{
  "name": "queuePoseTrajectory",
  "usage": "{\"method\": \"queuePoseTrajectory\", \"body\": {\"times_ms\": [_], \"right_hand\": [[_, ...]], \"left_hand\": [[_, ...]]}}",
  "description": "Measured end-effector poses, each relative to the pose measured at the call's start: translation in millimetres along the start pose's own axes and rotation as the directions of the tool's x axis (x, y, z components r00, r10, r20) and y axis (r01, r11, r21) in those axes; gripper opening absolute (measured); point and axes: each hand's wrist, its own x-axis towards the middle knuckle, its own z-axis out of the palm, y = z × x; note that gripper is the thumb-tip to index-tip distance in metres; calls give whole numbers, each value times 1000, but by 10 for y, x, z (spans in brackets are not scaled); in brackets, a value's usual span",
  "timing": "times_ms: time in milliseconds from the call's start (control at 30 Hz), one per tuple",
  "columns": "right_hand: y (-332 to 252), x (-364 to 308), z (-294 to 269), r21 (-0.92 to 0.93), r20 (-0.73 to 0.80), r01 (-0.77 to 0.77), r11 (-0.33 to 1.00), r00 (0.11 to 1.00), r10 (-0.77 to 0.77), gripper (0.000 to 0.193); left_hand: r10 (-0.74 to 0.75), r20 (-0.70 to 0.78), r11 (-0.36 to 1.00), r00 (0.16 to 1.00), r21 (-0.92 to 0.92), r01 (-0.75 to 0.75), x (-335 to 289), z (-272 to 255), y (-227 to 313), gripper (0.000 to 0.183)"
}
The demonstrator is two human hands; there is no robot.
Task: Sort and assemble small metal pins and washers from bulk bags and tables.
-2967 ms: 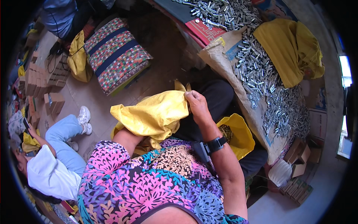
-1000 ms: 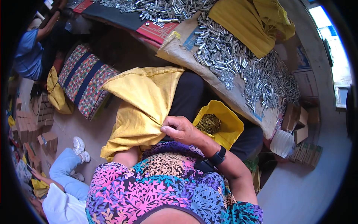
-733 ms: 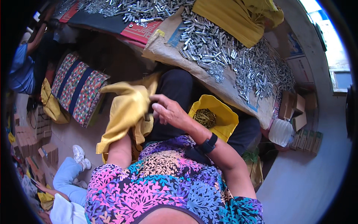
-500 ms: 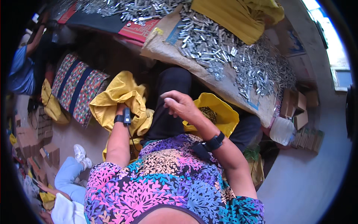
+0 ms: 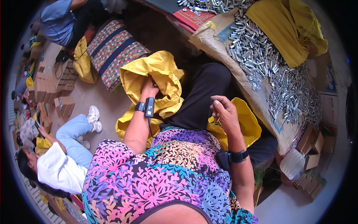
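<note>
Clutching a fold of the crumpled yellow sack (image 5: pixel 156 80), the left hand (image 5: pixel 149 89) has its grip closed on the cloth where it lies bunched beside the person's left knee and spills down toward the floor. The right hand (image 5: pixel 223 112) hovers over the lap with fingers loosely spread, its grip released and holding nothing, just above the yellow bag (image 5: pixel 244 121) tucked by the right thigh. The sack is limp and slippery-looking, and held at one point only; I judge a one-handed pull could make it slide out of the grasp or drag along the floor rather than open or fold neatly. Ahead, a brown paper sheet (image 5: pixel 214 41) carries a loose heap of small metal parts (image 5: pixel 268 71), reaching down near the right knee. A wide swing of the sack or a shift of the leg could plausibly brush that edge and send parts rolling off, where they would be hard to gather. A person in a white top (image 5: pixel 59 170) sits close on the left, so a flung corner might reach them.
</note>
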Motion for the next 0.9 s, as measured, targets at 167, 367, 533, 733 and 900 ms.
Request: {"method": "queuePoseTrajectory", "body": {"times_ms": [167, 367, 533, 733, 900], "right_hand": [[41, -155, -64, 33, 8, 26, 999, 1000, -26, 18], [161, -367, -316, 136, 11, 111, 985, 993, -113, 20], [200, -543, -466, 177, -11, 135, 975, 991, -135, 21], [275, -678, -554, 200, -16, 173, 964, 985, -173, 21], [297, -775, -660, 228, -43, 189, 955, 982, -184, 21]], "left_hand": [[-78, -263, 993, 962, -108, 51, -175, -268, 269, 13], [-111, -355, 978, 928, -207, 38, -470, -145, 329, 18], [-160, -332, 965, 930, -253, 75, -555, -46, 428, 25], [-96, -345, 973, 934, -230, 15, -648, 110, 469, 28], [-81, -242, 986, 967, -164, 42, -634, 467, 460, 32]]}}
